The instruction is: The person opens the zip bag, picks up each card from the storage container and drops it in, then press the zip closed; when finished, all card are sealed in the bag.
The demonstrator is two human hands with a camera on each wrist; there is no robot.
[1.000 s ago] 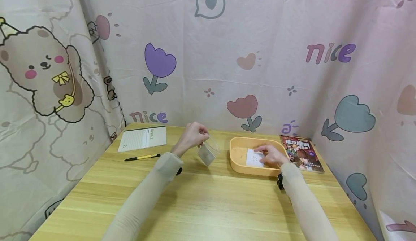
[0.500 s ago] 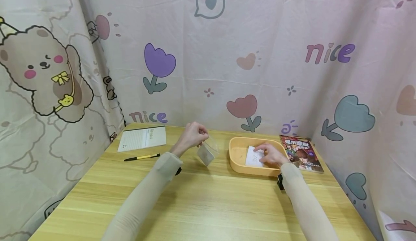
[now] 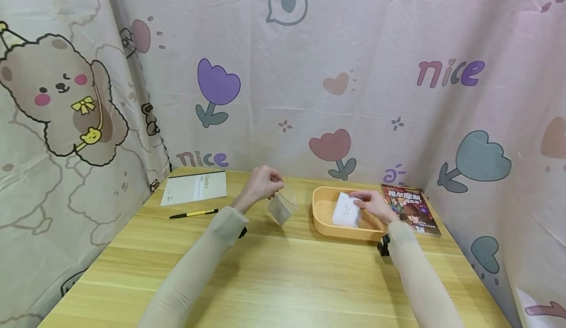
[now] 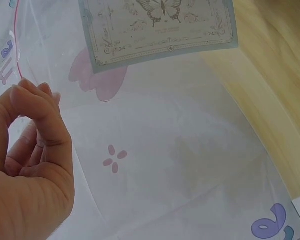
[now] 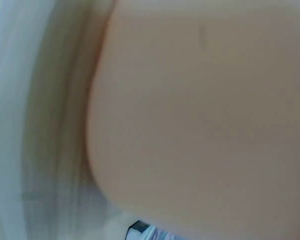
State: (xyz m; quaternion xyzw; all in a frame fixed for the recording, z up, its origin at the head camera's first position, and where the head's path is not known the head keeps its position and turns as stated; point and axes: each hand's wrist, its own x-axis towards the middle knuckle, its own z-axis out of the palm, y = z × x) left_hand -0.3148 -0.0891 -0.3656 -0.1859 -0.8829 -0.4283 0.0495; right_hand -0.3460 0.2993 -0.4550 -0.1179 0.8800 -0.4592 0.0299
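Note:
My left hand point(image 3: 262, 184) pinches the top edge of a clear zip bag point(image 3: 290, 198) over the middle back of the table. A pale card point(image 3: 279, 211) hangs low in the bag. In the left wrist view this card point(image 4: 162, 32) shows a butterfly print and a blue-grey border, and a pink zip line runs up from the fingertips. My right hand point(image 3: 373, 205) pinches the upper right corner of a white packet with faint handwriting point(image 3: 345, 211), tilted up inside the yellow-orange tray point(image 3: 325, 228). Blurred skin fills most of the right wrist view.
A lined notepad point(image 3: 194, 188) lies at the back left, with a yellow-and-black pen point(image 3: 194, 214) in front of it. Right of the tray is a comic-style magazine point(image 3: 413, 210). A printed curtain point(image 3: 283, 97) hangs right behind the wooden table point(image 3: 283, 274).
My right hand has drawn back slightly to the right and up, and the white packet has tilted up from the tray's floor. My left hand and the zip bag have stayed put.

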